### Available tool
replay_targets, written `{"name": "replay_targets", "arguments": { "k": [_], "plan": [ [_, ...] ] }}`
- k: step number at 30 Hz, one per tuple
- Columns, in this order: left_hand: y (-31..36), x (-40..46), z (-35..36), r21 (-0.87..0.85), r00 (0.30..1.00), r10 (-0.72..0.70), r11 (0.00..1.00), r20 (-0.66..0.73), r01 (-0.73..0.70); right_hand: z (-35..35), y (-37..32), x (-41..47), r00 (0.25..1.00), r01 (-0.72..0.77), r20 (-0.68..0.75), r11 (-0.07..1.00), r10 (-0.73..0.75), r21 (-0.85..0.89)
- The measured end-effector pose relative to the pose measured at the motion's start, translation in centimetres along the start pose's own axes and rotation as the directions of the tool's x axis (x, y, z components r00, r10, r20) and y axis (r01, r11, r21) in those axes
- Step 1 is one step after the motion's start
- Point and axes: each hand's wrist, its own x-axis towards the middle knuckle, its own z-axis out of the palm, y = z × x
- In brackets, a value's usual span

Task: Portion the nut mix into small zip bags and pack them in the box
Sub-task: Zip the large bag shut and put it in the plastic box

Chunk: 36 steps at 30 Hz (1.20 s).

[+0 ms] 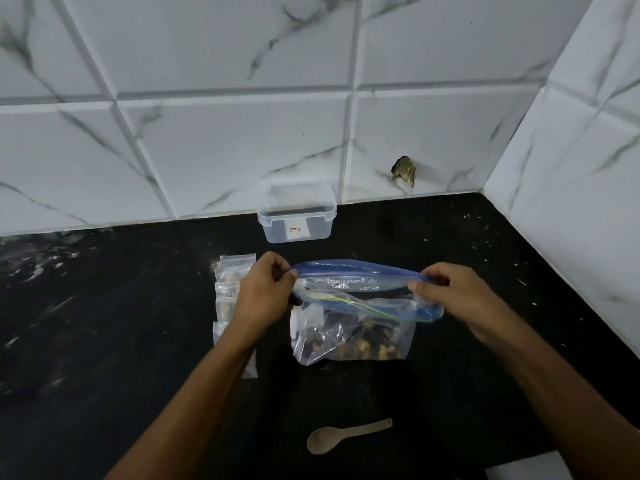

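A large clear zip bag (353,327) with a blue seal strip stands on the black counter, with nut mix in its bottom. My left hand (265,294) pinches the left end of the seal. My right hand (446,289) pinches the right end, so the mouth is stretched between them. Several small zip bags (230,289) with nuts lie in a column to the left, partly hidden by my left forearm. A clear plastic box (297,212) without a lid stands behind, against the wall.
A pale wooden spoon (341,436) lies on the counter (121,323) near the front edge. White marble-look tiled walls (207,133) close the back and the right side, forming a corner. A hole (403,170) is broken in the back wall tile.
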Motion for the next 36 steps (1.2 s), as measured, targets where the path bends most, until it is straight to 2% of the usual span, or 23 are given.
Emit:
{"name": "replay_targets", "arguments": {
  "k": [1, 2, 3, 5, 7, 8, 10, 11, 12, 13, 14, 15, 16, 18, 22, 25, 28, 32, 36],
  "plan": [
    [-0.2, 0.2, -0.4, -0.075, 0.996, -0.065, 0.995, 0.053, 0.069, -0.6, -0.2, -0.1, 0.985, -0.11, 0.158, 0.966, 0.074, 0.233],
    [-0.2, 0.2, -0.7, -0.12, 0.988, -0.111, 0.985, 0.109, 0.124, -1.1, -0.3, -0.2, 0.955, -0.207, 0.277, 0.901, 0.103, 0.38],
    [-0.2, 0.2, -0.9, -0.135, 0.977, -0.143, 0.977, 0.156, 0.165, -1.5, -0.3, -0.3, 0.938, -0.252, 0.33, 0.862, 0.107, 0.439],
    [-0.1, 0.1, -1.2, -0.112, 0.967, -0.166, 0.975, 0.193, 0.19, -1.8, 0.0, -0.2, 0.94, -0.239, 0.324, 0.877, 0.102, 0.417],
    [0.2, 0.2, -1.4, 0.015, 0.986, -0.105, 0.994, 0.129, 0.104, -1.6, 0.2, -0.1, 0.98, -0.12, 0.184, 0.962, 0.075, 0.244],
    [0.4, 0.2, -1.4, 0.103, 0.994, -0.053, 0.994, 0.091, 0.044, -1.4, 0.3, 0.0, 0.997, -0.027, 0.069, 0.997, 0.022, 0.077],
    [0.9, 0.2, -1.3, 0.188, 0.999, 0.016, 0.982, 0.043, -0.024, -1.1, 0.5, 0.2, 0.975, 0.09, -0.166, 0.948, -0.146, -0.305],
    [1.0, 0.2, -1.1, 0.178, 0.999, 0.03, 0.983, 0.034, -0.035, -1.0, 0.4, 0.2, 0.941, 0.107, -0.26, 0.921, -0.215, -0.373],
    [1.0, 0.3, -1.0, 0.126, 0.999, 0.017, 0.992, 0.036, -0.021, -1.0, 0.3, 0.2, 0.926, 0.103, -0.31, 0.935, -0.215, -0.338],
    [1.1, 0.3, -0.9, 0.058, 0.999, -0.02, 0.998, 0.047, 0.017, -1.0, 0.2, 0.2, 0.944, 0.069, -0.305, 0.98, -0.125, -0.188],
    [1.1, 0.3, -0.9, -0.012, 0.996, -0.062, 0.998, 0.067, 0.063, -0.9, -0.1, 0.2, 0.974, -0.017, -0.224, 1.0, 0.02, 0.017],
    [1.0, 0.3, -0.9, -0.059, 0.993, -0.088, 0.994, 0.084, 0.093, -0.7, -0.1, 0.2, 0.984, -0.13, -0.091, 0.971, 0.15, 0.198],
    [0.8, 0.4, -1.0, -0.091, 0.99, -0.101, 0.99, 0.094, 0.11, -0.6, -0.1, 0.2, 0.971, -0.237, 0.031, 0.926, 0.239, 0.295],
    [0.3, 0.5, -1.0, -0.145, 0.987, -0.122, 0.98, 0.103, 0.137, -0.3, -0.1, 0.4, 0.934, -0.356, 0.15, 0.863, 0.323, 0.358],
    [-0.8, 0.7, -0.9, -0.299, 0.966, -0.24, 0.918, 0.1, 0.259, 0.2, -0.1, 0.6, 0.894, -0.448, 0.24, 0.751, 0.379, 0.485],
    [-1.2, 0.4, -0.7, -0.503, 0.891, -0.397, 0.737, 0.219, 0.452, 0.3, -0.1, 0.5, 0.866, -0.5, 0.327, 0.649, 0.378, 0.573],
    [-0.8, -0.1, -0.5, -0.617, 0.818, -0.456, 0.544, 0.352, 0.569, 0.2, -0.1, 0.4, 0.861, -0.508, 0.364, 0.598, 0.355, 0.62],
    [-0.3, -0.5, -0.7, -0.657, 0.797, -0.358, 0.451, 0.487, 0.604, 0.0, 0.2, 0.3, 0.882, -0.471, 0.333, 0.598, 0.334, 0.649],
    [0.3, -0.7, -0.9, -0.661, 0.818, -0.229, 0.495, 0.527, 0.564, 0.2, 0.3, 0.5, 0.904, -0.42, 0.25, 0.612, 0.346, 0.67]
  ]
}}
